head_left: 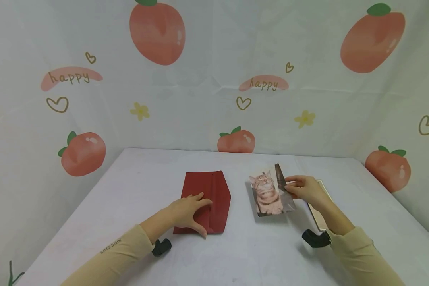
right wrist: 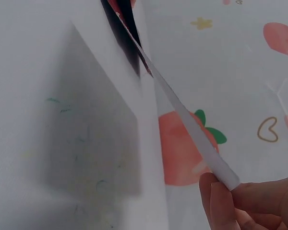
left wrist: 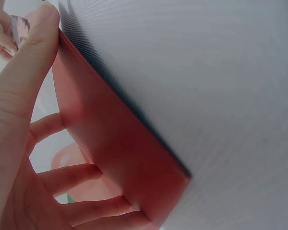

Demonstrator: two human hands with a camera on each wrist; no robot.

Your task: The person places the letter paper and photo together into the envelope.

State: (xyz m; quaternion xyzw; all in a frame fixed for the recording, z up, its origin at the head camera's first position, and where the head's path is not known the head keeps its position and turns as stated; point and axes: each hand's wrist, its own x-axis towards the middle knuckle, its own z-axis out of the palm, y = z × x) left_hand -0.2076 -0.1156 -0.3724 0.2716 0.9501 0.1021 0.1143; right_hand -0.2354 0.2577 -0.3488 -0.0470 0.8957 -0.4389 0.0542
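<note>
Possibly, pinched by only one edge above the surface (head_left: pixel 243 258), the cat-picture card (head_left: pixel 267 194) could slip from the right hand (head_left: pixel 309 190); the left hand (head_left: pixel 186 212), fingers spread, could skid the red envelope (head_left: pixel 219 198) beneath.

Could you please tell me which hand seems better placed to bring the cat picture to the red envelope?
Probably the right hand: it holds the cat picture by its edge, while the left hand touches the red envelope.
</note>
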